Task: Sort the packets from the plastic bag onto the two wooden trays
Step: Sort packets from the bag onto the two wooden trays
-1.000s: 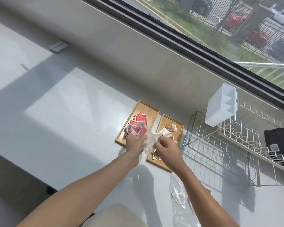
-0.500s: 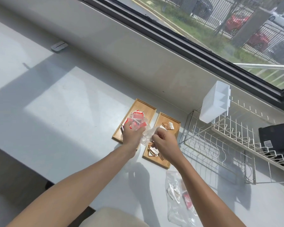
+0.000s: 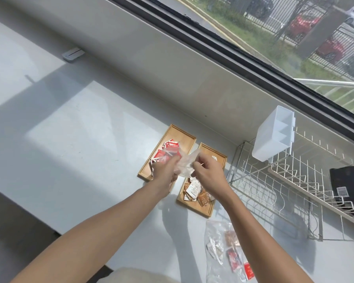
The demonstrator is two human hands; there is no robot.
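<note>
Two wooden trays lie side by side on the grey counter. The left tray [image 3: 180, 134] holds red packets [image 3: 161, 154]; the right tray [image 3: 209, 211] holds brown and white packets [image 3: 194, 190]. Above them my left hand [image 3: 165, 170] and my right hand [image 3: 209, 172] both pinch a small clear plastic bag [image 3: 184, 164], stretched between them. I cannot tell whether anything is inside it. A second clear plastic bag [image 3: 223, 252] with red and brown packets lies on the counter near my right forearm.
A white wire dish rack [image 3: 284, 193] stands right of the trays, with a white plastic cutlery holder [image 3: 272, 135] hung on it and a dark object [image 3: 349, 184] at its far right. A small white device [image 3: 73, 54] sits by the back wall. A window runs behind.
Both hands stay on the small bag over the trays. My left hand has dropped slightly, uncovering more of the red packets.
</note>
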